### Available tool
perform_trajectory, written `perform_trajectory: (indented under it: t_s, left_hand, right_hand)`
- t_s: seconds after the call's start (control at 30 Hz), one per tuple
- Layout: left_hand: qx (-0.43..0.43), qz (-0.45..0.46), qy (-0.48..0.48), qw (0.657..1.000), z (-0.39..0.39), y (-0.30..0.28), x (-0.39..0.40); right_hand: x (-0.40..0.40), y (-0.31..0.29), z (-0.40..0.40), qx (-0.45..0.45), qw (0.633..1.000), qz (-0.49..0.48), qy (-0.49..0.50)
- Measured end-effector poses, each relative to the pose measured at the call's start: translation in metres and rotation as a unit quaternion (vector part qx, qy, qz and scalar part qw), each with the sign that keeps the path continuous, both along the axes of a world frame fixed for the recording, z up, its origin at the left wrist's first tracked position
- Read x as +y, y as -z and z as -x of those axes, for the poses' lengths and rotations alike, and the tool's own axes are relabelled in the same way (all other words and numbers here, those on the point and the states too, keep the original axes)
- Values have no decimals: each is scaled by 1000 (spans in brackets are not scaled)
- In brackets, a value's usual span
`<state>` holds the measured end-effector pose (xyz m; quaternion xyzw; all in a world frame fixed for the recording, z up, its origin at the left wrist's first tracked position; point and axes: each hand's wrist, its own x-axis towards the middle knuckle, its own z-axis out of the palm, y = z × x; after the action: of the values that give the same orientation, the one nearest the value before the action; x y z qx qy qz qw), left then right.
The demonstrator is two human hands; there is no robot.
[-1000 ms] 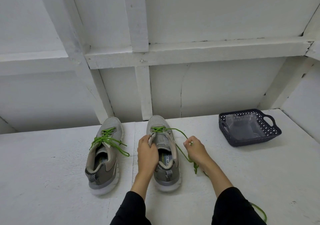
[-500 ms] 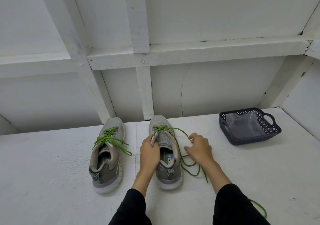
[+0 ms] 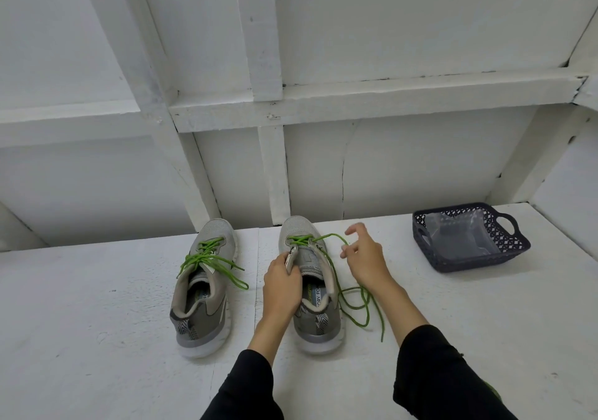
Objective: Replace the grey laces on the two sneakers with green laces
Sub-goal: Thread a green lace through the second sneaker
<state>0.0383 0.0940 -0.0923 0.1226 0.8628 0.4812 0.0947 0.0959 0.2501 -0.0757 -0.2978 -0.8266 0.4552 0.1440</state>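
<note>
Dark basket [image 3: 517, 251], clear bag inside, on bench [image 3: 97, 322] right of both sneakers. Left hand [image 3: 281, 285] grips right sneaker [image 3: 315, 309]; right hand [image 3: 364, 257], fingers loose, pinches green lace [image 3: 356, 306].

Two arms enter the view from the bottom edge, one at about 6 o'clock and the other at about 5 o'clock. Both wear long black sleeves of a plain, matte fabric with no print or logo that can be seen. The left sleeve [image 3: 246, 387] ends partway along the forearm, leaving the wrist and the left hand [image 3: 281, 285] bare. The right sleeve [image 3: 433, 374] is pushed up the same way, its cuff edge slightly bunched, with the right hand [image 3: 364, 257] bare beyond it. No rings, watch, bracelet or gloves show on either hand.
</note>
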Motion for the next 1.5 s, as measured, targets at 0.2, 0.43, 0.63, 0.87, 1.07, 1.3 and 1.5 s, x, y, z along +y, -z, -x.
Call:
perform_trajectory:
  t_s: [0.2,0.43,0.63,0.87,1.07,1.3,1.5]
  left_hand:
    - [-22,-29,48,998,1,-8,-4]
    - [90,-90,33,991,16,-20,6]
    - [62,46,165,983,37,-21,20]
    - [-174,-310,93,930,42,-60,-1]
    - [-98,-352,21,931,75,-77,-40]
    - [88,-108,171,975,61,-70,-31]
    - [53,-119,207,970,55,-73,-24]
  right_hand:
    - [-11,-42,10,83,982,160,-60]
    - [-12,-40,13,83,996,4,-40]
    - [-9,-35,18,143,985,95,-18]
    - [4,-5,19,109,961,207,145]
    - [4,12,9,35,966,181,181]
    - [-32,-30,26,125,988,84,-47]
    - [-35,-45,25,133,968,163,-134]
